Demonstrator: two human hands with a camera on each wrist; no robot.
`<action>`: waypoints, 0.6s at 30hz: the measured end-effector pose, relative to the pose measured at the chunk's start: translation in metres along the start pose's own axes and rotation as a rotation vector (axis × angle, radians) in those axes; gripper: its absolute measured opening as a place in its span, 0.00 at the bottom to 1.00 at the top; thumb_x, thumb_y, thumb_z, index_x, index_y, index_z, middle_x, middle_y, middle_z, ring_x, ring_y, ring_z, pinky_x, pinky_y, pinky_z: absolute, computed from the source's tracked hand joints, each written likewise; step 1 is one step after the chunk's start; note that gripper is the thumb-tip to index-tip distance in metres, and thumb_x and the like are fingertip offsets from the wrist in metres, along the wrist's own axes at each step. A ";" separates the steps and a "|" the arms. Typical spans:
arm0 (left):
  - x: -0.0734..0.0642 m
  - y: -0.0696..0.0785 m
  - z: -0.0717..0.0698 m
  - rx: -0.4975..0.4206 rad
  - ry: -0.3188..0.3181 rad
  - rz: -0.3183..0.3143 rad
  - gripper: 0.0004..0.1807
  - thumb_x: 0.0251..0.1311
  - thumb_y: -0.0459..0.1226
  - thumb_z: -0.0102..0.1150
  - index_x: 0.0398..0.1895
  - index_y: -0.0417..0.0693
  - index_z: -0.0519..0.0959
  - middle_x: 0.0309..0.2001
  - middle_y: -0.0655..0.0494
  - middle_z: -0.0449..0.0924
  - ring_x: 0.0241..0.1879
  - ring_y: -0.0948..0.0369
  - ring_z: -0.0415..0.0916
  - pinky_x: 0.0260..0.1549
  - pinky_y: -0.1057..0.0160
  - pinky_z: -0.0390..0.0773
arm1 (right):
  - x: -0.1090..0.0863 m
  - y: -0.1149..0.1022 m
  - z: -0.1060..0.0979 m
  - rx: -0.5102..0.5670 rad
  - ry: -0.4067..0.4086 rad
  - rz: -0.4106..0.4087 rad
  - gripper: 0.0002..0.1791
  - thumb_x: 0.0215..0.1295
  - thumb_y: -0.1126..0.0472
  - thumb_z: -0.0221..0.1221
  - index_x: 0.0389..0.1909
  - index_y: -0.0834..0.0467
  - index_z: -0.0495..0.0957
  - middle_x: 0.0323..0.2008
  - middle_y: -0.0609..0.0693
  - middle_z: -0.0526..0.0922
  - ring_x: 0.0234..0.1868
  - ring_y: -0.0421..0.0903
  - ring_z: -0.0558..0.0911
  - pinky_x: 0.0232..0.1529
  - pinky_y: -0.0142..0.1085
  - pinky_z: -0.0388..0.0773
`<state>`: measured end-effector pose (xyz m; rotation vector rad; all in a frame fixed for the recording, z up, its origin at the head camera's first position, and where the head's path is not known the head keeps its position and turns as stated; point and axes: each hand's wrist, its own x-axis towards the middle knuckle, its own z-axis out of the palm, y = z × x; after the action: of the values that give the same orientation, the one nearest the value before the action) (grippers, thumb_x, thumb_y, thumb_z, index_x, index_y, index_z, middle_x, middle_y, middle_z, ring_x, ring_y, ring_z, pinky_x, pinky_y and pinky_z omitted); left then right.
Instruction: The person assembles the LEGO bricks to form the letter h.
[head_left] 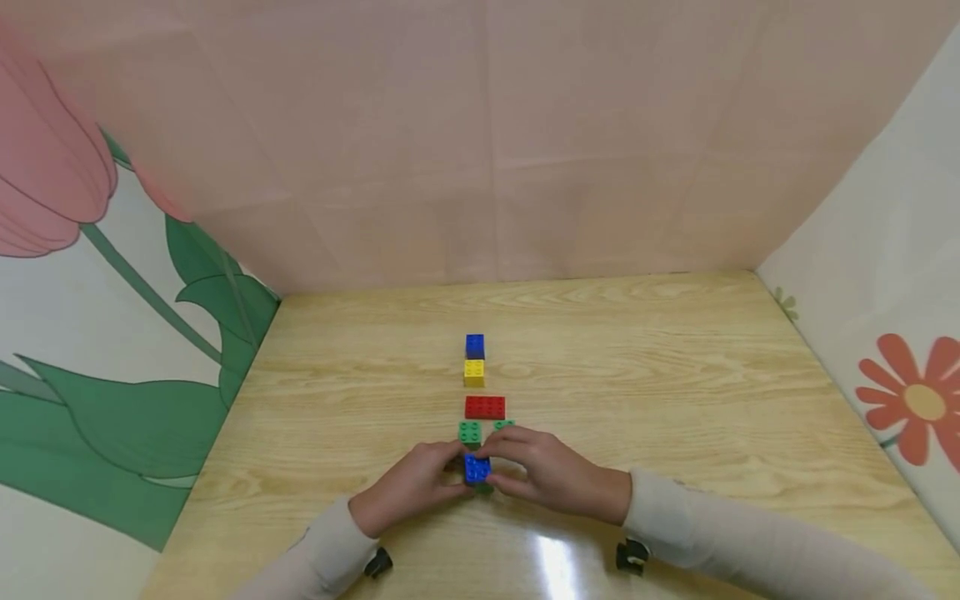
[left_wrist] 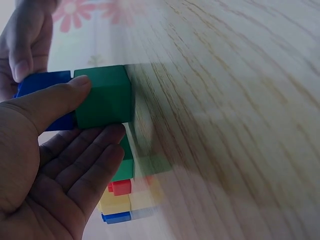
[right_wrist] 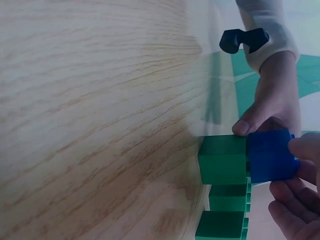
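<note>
Near the front of the table, a blue brick [head_left: 477, 468] sits over a green brick [left_wrist: 105, 97]. A narrow gap with studs shows between the two in the right wrist view. My left hand [head_left: 416, 483] holds the green brick from the left, thumb on its near side and fingers on the far side. From the right, my right hand [head_left: 551, 471] pinches the blue brick between thumb and fingers. Just beyond my hands stand another green brick [head_left: 469, 432] and a further green brick [head_left: 504, 425], the latter partly hidden by my right hand.
Farther back, roughly in line, lie a long red brick [head_left: 485, 407], a yellow brick [head_left: 474, 372] and another blue brick [head_left: 475, 345]. The wooden table [head_left: 637, 358] is bordered by a pink backdrop [head_left: 480, 167] and flower-printed side panels.
</note>
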<state>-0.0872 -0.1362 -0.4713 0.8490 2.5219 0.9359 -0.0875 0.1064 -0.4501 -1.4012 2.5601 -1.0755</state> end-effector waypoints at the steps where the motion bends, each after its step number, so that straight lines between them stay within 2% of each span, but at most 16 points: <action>1: 0.000 0.000 0.000 -0.005 -0.003 -0.002 0.17 0.58 0.42 0.69 0.48 0.52 0.78 0.44 0.66 0.82 0.45 0.71 0.78 0.46 0.71 0.78 | 0.000 0.000 0.000 0.004 -0.005 0.007 0.18 0.65 0.55 0.64 0.55 0.51 0.79 0.53 0.42 0.78 0.52 0.36 0.78 0.50 0.28 0.78; 8: 0.000 0.000 0.000 -0.007 -0.009 -0.001 0.17 0.58 0.42 0.69 0.49 0.52 0.78 0.44 0.66 0.82 0.45 0.72 0.78 0.46 0.70 0.79 | 0.001 -0.003 -0.003 0.012 -0.043 0.059 0.18 0.66 0.55 0.63 0.57 0.50 0.79 0.54 0.41 0.77 0.53 0.36 0.77 0.51 0.29 0.78; 18: 0.001 0.001 0.000 0.001 -0.007 0.003 0.17 0.57 0.42 0.70 0.49 0.52 0.78 0.44 0.66 0.82 0.45 0.71 0.78 0.46 0.70 0.79 | 0.003 -0.008 -0.005 -0.023 -0.065 0.052 0.17 0.68 0.55 0.61 0.56 0.52 0.79 0.54 0.43 0.77 0.53 0.37 0.77 0.51 0.29 0.78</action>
<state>-0.0878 -0.1355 -0.4705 0.8552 2.5155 0.9315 -0.0850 0.1040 -0.4406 -1.3425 2.5562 -0.9804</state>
